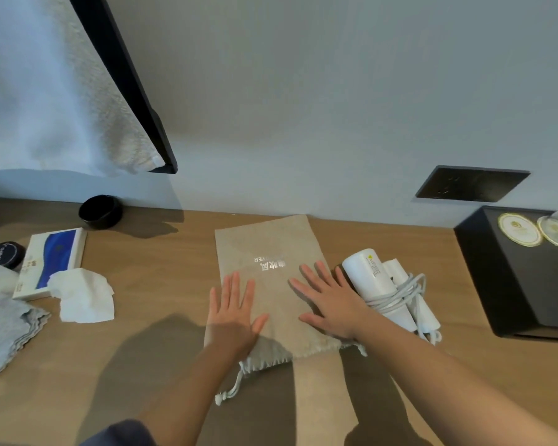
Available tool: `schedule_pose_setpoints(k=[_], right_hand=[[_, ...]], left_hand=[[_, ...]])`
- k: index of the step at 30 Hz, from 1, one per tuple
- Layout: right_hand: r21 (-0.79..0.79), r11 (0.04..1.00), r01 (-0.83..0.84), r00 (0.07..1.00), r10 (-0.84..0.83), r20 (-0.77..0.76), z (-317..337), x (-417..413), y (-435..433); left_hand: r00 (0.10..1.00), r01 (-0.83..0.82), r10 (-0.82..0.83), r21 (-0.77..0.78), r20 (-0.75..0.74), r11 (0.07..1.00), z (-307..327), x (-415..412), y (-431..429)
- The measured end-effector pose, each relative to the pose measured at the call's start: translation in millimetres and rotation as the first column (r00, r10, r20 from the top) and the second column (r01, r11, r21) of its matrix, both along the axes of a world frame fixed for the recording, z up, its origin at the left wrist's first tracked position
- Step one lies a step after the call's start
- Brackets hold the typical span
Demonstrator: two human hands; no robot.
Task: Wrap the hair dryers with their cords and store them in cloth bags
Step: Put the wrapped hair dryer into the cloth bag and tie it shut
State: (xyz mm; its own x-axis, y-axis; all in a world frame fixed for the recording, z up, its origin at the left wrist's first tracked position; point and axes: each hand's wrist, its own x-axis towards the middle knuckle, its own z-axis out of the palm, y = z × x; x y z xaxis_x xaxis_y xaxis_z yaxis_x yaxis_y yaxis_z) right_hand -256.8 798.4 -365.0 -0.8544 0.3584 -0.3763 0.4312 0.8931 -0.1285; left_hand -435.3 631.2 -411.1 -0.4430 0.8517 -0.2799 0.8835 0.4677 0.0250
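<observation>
Two-handed flattening of the bag (pixel 264 246) at mid surface (pixel 161 272): pinned near-left by the left hand (pixel 231 312), fingers straight and spread, gripping nothing; pinned at its right edge by the right hand (pixel 327 300), equally released. Just right of that, the dryer (pixel 372 281), already bound in its cord (pixel 400 296). Likely laying out before filling. Next: finding the mouth at the near end by the drawstring (pixel 234 386), opening it, sliding the dryer in. Mouth bunched, shadowed under the wrists; plug not made out.
</observation>
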Motion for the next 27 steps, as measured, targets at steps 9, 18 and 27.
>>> schedule_pose_setpoints(k=[9, 18, 27], right_hand=[[-0.033, 0.967, 0.254, 0.905, -0.249, -0.345, 46.2, 65.4, -4.8], [-0.133, 0.671, 0.73, 0.654, -0.742, -0.15, 38.8, 151.6, -3.3], [-0.165, 0.572, 0.804, 0.572, -0.819, -0.048, 38.6, 124.1, 11.8]], left_hand=[[0.95, 0.297, -0.296, 0.005, 0.096, 0.955, 21.9, 62.4, -16.5], [0.994, 0.043, -0.048, 0.051, 0.098, 0.998, 37.5, 118.9, -20.8], [0.992, -0.082, 0.058, 0.221, 0.11, 0.972, 51.4, 146.4, -12.6]])
